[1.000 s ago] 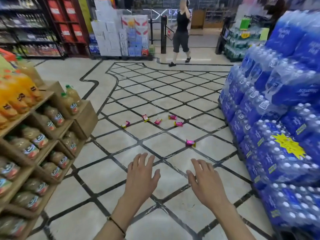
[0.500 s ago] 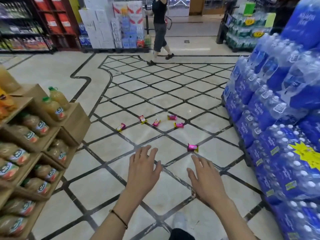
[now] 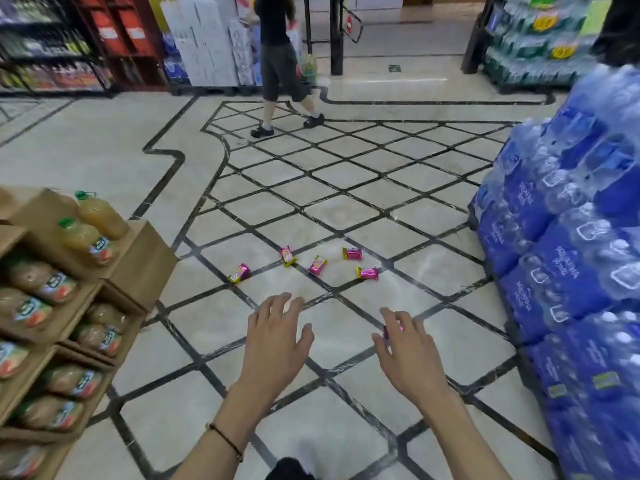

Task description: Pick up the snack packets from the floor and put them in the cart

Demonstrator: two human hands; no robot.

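Snack packets [image 3: 318,265], pink with yellow ends, lie scattered on the tiled floor [image 3: 114,161]. Five are in plain sight in a loose band well to the left of the stacked blue water packs [image 3: 554,244], and none of them touches another. Their print is too small to read.

A sixth packet [image 3: 393,330] lies nearer the water packs' lower rows. It is almost wholly hidden under the right hand [image 3: 405,348], and only slivers of pink show between the fingers. The right hand's fingers are spread and bent a little downward over this packet. Whether they pinch it, touch it or merely hover above it cannot be told.

The left hand [image 3: 277,337] is farther from the water packs than the right, palm down above bare tile. Its fingers are loosely splayed and it holds nothing. A thin dark bracelet [image 3: 225,439] circles its wrist.

The water packs are cut off by the right edge and blurred. Well apart from them across the floor, juice bottles [image 3: 88,237] sit in a cardboard display [image 3: 145,258], cropped at the left edge. Far beyond the packets a passer-by [image 3: 280,64] walks, the upper body cut off by the top edge. A dark shape at the bottom edge cannot be made out.
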